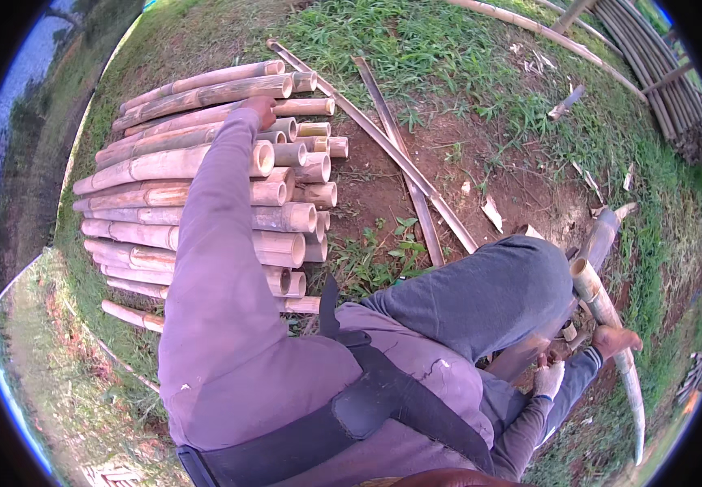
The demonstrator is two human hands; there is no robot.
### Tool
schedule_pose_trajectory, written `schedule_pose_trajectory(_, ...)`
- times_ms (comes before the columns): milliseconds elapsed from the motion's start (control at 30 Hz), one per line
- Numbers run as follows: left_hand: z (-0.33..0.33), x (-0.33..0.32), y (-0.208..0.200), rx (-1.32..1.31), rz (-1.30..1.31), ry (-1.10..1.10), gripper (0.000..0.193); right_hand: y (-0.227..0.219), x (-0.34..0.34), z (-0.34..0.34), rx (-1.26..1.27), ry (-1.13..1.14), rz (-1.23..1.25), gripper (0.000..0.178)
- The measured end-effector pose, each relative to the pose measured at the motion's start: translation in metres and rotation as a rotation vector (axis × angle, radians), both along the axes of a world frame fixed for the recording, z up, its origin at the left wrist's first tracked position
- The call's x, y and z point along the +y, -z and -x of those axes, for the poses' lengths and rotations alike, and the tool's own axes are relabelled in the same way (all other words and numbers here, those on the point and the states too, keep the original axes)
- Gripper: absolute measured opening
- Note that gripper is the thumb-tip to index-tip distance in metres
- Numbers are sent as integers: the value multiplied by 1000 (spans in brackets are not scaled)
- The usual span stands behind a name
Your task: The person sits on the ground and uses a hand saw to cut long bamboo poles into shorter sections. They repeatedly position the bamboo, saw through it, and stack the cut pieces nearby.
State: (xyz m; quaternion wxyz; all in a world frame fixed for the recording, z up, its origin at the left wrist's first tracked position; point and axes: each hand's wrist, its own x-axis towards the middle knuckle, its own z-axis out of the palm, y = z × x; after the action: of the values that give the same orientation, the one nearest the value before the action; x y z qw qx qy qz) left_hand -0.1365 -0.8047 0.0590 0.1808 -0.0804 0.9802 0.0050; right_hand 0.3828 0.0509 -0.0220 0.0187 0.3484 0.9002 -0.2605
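My left arm reaches across a stack of cut bamboo poles. The left hand (262, 112) closes over a bamboo pole (306, 107) near the top of the stack, its fingers partly hidden. My right hand (547, 379), in a white glove with bare fingertips, is beside my lower leg at the lower right. Its fingers are curled together, and whatever they hold cannot be made out. Close to it, my bare foot (613, 341) rests against another bamboo pole (598, 296) with an open, hollow end.
Two long split bamboo strips (383, 150) cross on the bare soil ahead. A thick log (601, 235) lies beyond my knee. Pale chips (492, 213) are scattered on the ground. More long poles (639, 49) lean at the far right, by a bamboo rail (546, 32).
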Motion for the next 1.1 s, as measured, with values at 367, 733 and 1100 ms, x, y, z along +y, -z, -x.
schedule_pose_trajectory(367, 39, 277, -6, 232, -507, 885, 58, -34, -78, 56, -146, -189, -43, 53)
schedule_pose_trajectory(733, -86, 690, 38, 72, -590, 1377, 104, 15, -132, 32, -36, 37, 95, 41)
schedule_pose_trajectory(1100, -141, 868, 45, -123, -186, 1468, 114, 18, -126, -1, 16, 181, 194, 36)
